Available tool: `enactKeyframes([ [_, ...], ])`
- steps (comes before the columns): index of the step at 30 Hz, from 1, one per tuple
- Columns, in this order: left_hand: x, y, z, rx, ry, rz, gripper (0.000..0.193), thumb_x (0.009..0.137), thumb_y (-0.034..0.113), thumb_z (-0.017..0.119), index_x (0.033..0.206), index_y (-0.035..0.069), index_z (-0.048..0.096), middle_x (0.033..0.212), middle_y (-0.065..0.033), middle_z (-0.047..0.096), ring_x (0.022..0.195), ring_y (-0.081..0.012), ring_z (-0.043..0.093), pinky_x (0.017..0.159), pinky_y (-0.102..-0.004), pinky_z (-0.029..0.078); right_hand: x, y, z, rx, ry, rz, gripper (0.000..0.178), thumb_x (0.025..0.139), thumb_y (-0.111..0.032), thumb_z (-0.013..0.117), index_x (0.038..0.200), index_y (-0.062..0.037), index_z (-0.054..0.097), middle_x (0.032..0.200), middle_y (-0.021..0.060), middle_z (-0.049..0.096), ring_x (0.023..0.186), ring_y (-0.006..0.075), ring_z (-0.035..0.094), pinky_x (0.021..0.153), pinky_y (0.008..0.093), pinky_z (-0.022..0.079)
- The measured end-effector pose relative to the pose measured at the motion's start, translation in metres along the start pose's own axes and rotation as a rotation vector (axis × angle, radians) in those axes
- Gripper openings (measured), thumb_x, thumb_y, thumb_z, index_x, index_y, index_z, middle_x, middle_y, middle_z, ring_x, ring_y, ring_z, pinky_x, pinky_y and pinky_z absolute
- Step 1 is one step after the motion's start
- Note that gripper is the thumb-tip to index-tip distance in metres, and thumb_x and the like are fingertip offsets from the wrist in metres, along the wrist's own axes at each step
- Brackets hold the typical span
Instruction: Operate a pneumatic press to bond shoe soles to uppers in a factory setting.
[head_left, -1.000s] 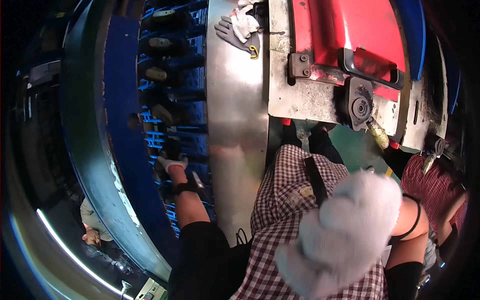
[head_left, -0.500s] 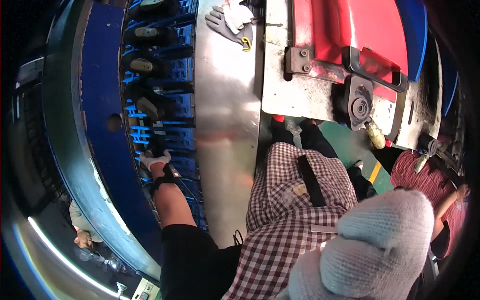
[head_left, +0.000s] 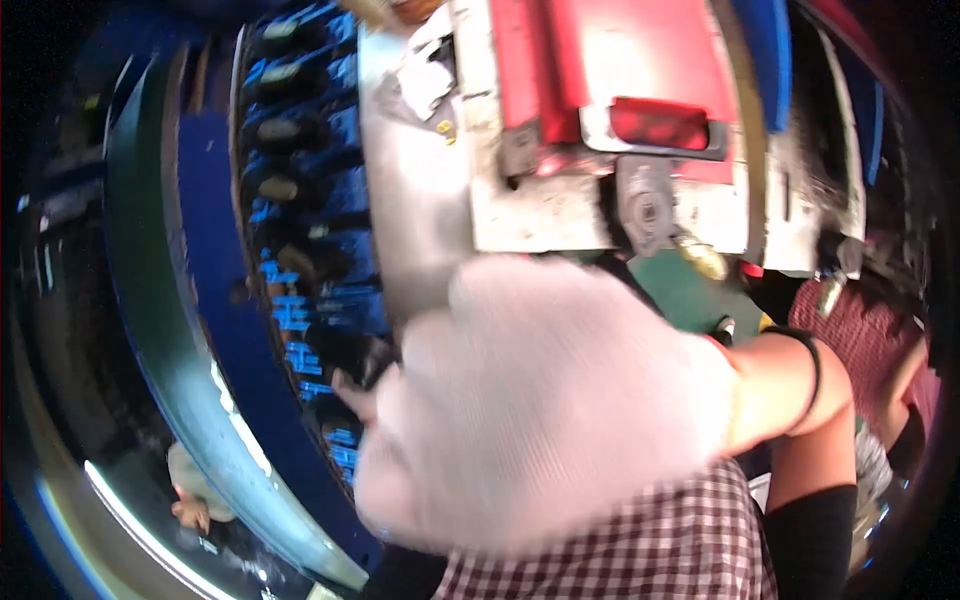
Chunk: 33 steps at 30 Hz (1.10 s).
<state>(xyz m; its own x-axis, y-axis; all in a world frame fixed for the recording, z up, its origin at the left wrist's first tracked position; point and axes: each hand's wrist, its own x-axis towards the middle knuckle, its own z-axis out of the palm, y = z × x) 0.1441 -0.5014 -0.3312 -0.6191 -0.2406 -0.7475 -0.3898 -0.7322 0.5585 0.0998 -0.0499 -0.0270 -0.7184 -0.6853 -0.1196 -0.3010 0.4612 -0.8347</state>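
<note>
My right hand [head_left: 540, 400], in a white knit glove, fills the middle of the view, its arm coming in from the right. It is smeared by motion, and its curled-looking fingers and palm side are hidden. Behind it, only some gloved fingers of my left hand [head_left: 352, 395] show, against a dark shoe-like piece [head_left: 350, 352] at the rack's near end. They seem closed on that piece; the rest of the hand is covered. The blue slotted rack [head_left: 345, 185] carries a row of dark shoe-shaped pieces with pale oval tops.
Right of the rack runs a shiny metal ledge [head_left: 415, 190] with grey-and-white gloves [head_left: 425, 85] on it. A red machine cover [head_left: 650, 60] with a black handle stands at upper right. Another person in a red checked top [head_left: 850, 330] is at far right; a curved metal rim [head_left: 160, 280] lies left.
My right hand has swung from lower right to the middle, now covering most of my left hand and the apron. The head view has shifted, and the machine appears farther left.
</note>
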Motion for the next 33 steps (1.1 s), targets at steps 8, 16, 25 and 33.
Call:
enactKeyframes([
  [8, -0.138, -0.042, 0.140, 0.229, -0.832, -0.190, 0.109, 0.073, 0.034, 0.085, 0.161, 0.001, 0.029, 0.147, -0.0301, 0.048, 0.139, -0.0454, 0.047, 0.119, -0.0537, 0.041, -0.108, 0.078, 0.071, 0.242, 0.682, 0.293, 0.034, 0.093, -0.023, 0.065, 0.123, -0.0074, 0.070, 0.102, 0.0121, 0.073, 0.095, 0.0329, 0.072, 0.087, 0.0398, 0.057],
  [16, -0.229, -0.156, 0.281, 0.724, -1.181, -0.216, 0.104, 0.076, 0.038, 0.083, 0.159, 0.003, 0.031, 0.154, -0.0203, 0.048, 0.142, -0.0359, 0.049, 0.122, -0.0491, 0.037, -0.187, 0.070, 0.087, 0.614, 0.851, 0.222, 0.102, 0.090, -0.032, 0.073, 0.165, 0.0028, 0.013, 0.168, 0.0282, 0.025, 0.157, 0.0327, 0.027, 0.128, 0.0373, 0.022],
  [25, -0.316, -0.285, 0.396, 0.964, -1.535, 0.180, 0.097, 0.095, 0.031, 0.068, 0.167, 0.002, 0.009, 0.170, -0.0243, 0.022, 0.160, -0.0326, 0.020, 0.127, -0.0454, 0.018, -0.368, 0.130, 0.104, 1.090, 1.558, 0.347, 0.094, 0.082, -0.017, 0.072, 0.165, -0.0024, 0.028, 0.164, 0.0149, 0.040, 0.147, 0.0196, 0.043, 0.120, 0.0331, 0.035],
  [33, -0.397, -0.318, 0.553, 0.758, -1.803, 0.832, 0.083, 0.093, 0.027, 0.073, 0.161, 0.002, 0.033, 0.162, -0.0204, 0.042, 0.152, -0.0291, 0.038, 0.126, -0.0422, 0.026, -0.454, 0.238, -0.001, -0.367, 1.432, 1.331, 0.081, 0.069, -0.048, 0.081, 0.142, -0.0181, 0.065, 0.116, 0.0274, 0.065, 0.109, 0.0421, 0.066, 0.097, 0.0484, 0.054],
])
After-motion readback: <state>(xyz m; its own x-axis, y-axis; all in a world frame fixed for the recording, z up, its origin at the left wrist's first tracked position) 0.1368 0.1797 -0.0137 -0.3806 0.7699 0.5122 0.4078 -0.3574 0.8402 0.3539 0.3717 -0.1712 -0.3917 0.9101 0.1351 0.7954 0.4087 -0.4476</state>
